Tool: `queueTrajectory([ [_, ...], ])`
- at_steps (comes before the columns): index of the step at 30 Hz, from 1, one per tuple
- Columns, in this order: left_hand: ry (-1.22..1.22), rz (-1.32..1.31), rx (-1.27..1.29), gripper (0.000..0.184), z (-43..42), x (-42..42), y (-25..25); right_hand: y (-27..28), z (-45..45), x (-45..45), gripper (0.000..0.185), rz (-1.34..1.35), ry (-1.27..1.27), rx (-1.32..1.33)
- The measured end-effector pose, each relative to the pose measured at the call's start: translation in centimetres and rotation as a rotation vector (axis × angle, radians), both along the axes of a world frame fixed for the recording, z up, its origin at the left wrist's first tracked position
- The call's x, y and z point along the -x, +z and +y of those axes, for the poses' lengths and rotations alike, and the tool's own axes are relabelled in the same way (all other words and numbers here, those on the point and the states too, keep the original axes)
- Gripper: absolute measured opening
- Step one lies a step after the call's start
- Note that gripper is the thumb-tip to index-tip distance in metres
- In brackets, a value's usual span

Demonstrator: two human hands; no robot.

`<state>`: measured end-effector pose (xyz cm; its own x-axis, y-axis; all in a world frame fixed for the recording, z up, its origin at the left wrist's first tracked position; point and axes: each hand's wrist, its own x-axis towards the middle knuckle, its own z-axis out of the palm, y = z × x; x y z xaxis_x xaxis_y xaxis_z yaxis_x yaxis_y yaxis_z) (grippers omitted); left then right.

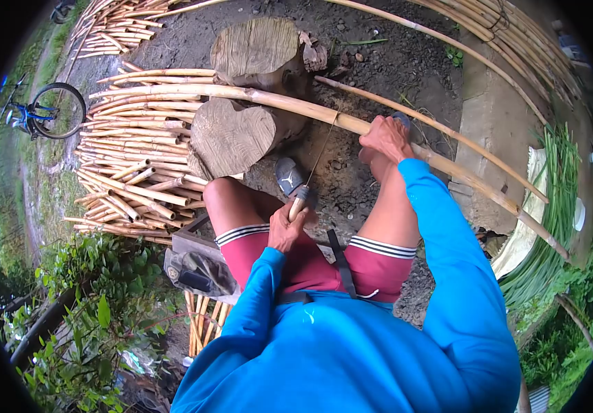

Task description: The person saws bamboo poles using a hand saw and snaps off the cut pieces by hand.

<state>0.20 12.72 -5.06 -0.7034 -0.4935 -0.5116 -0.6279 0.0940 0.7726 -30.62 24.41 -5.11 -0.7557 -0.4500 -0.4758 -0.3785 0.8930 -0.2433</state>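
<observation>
Wooden handle (298,204) of thin-bladed tool gripped in closed left hand (286,227), blade (320,155) angled up to bamboo pole (286,103). Pole clasped by right hand (387,138), fingers wrapped over; far length seen beside stumps (233,138).

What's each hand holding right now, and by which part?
The left hand grips the thin-bladed tool by its handle; the right hand grips the bamboo pole between its ends, near the blade.
</observation>
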Motion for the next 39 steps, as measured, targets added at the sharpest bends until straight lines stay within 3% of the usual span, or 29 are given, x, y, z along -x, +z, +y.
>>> queueTrajectory([
  [5, 0.053, -0.181, -0.157, 0.05, -1.8, 10.1, -1.1, -0.5, 0.0, 0.0, 0.044, 0.004, 0.001, 0.013],
  [8, 0.051, -0.167, -0.05, 0.05, -1.2, 11.7, -2.4, -0.6, 0.0, 0.2, 0.042, -0.037, 0.031, 0.012],
  [10, -0.212, -0.035, 0.164, 0.043, -1.1, 5.8, -4.8, -0.4, 0.1, 0.3, 0.041, -0.005, 0.028, 0.019],
  [11, -0.004, -0.108, 0.03, 0.039, -0.1, 4.0, -0.2, -0.4, 0.2, 0.3, 0.04, 0.021, 0.032, 0.022],
  [12, -0.044, -0.14, 0.001, 0.037, -0.2, 0.8, -2.0, -0.5, 0.1, 0.2, 0.041, 0.031, 0.02, 0.029],
  [13, 0.003, 0.0, 0.014, 0.038, 0.0, 0.3, -1.3, -0.2, -0.3, 0.5, 0.041, 0.033, 0.015, 0.029],
  [14, 0.035, -0.068, -0.016, 0.039, 0.2, 0.7, -1.6, 0.1, -0.5, 0.2, 0.041, 0.016, 0.006, 0.024],
  [17, 0.061, -0.231, -0.122, 0.031, -2.9, 12.5, -1.2, -0.3, -0.8, -0.8, 0.041, 0.033, 0.003, 0.044],
  [19, 0.013, -0.193, 0.028, 0.03, -2.8, 12.4, -1.7, 0.0, -0.9, 0.1, 0.042, -0.05, 0.026, 0.022],
  [20, -0.165, -0.061, 0.169, 0.032, -3.1, 9.5, -3.8, 0.2, -0.8, 0.0, 0.042, -0.008, 0.028, 0.014],
  [22, -0.175, 0.019, 0.22, 0.035, -1.4, 2.5, -3.6, 0.6, -0.7, 0.4, 0.042, -0.002, 0.038, 0.018],
  [23, -0.024, -0.038, 0.124, 0.037, -0.5, 0.9, -1.8, 0.5, -0.6, 0.4, 0.042, -0.012, 0.039, 0.008],
  [27, 0.028, -0.2, 0.01, 0.039, -0.6, 5.7, 0.0, -0.2, -0.9, 0.5, 0.041, -0.038, 0.058, 0.0],
  [28, -0.213, -0.059, 0.208, 0.044, -1.7, 7.7, -4.3, -0.2, -0.9, 0.3, 0.04, -0.019, 0.056, 0.013],
  [29, 0.01, -0.211, 0.033, 0.049, -1.8, 12.2, -0.6, -0.2, -1.1, -0.1, 0.04, -0.027, 0.062, 0.009],
  [30, 0.05, -0.158, -0.01, 0.051, -2.2, 14.0, -0.8, 0.0, -1.0, -0.2, 0.04, -0.045, 0.06, -0.005],
  [31, 0.008, -0.115, 0.081, 0.049, -2.2, 13.6, -0.8, 0.1, -0.6, 0.3, 0.04, -0.053, 0.061, -0.021],
  [33, -0.31, -0.051, 0.211, 0.043, -2.5, 7.9, -4.6, -0.3, -0.3, 0.4, 0.04, -0.012, 0.049, 0.008],
  [35, -0.059, -0.122, 0.087, 0.035, -0.8, 3.2, 0.5, -0.4, -0.2, 0.2, 0.04, 0.02, 0.057, 0.024],
  [38, -0.011, -0.055, -0.028, 0.032, -0.3, 3.1, -0.2, -0.4, -0.4, 0.2, 0.041, -0.007, 0.033, 0.017],
  [39, 0.01, -0.109, -0.045, 0.037, -0.9, 6.6, -0.3, -0.3, -0.7, 0.1, 0.042, -0.01, 0.037, 0.016],
])
